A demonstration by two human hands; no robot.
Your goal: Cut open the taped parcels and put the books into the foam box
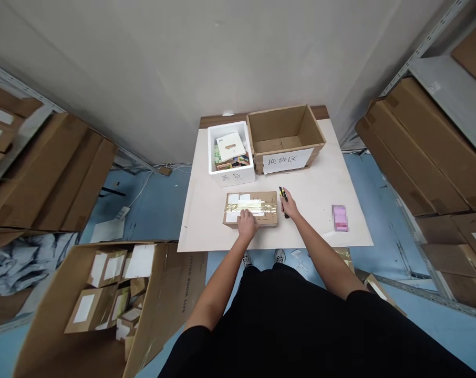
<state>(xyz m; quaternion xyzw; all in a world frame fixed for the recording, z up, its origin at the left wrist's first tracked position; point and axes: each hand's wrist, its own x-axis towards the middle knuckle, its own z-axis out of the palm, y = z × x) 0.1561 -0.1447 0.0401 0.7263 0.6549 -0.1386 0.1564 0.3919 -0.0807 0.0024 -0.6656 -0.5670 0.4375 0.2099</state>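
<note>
A taped cardboard box [267, 202] with white labels lies on the white-topped table [206, 239]. My left hand [247, 224] grips its near edge, fingers bent over the top across the shiny tape. Just off the box's right end, my right hand [289, 202] is closed around a black and yellow utility knife [283, 194]. The knife stays apart from the cardboard; whether its blade is out is too small to tell.
Behind stand a white foam box [232, 176] holding booklets and an open carton [287, 139] with a handwritten sign. A blurred pink object [340, 218] lies at right. A big carton [163, 294] of parcels is lower left. Boxes on shelves [443, 73] flank both sides.
</note>
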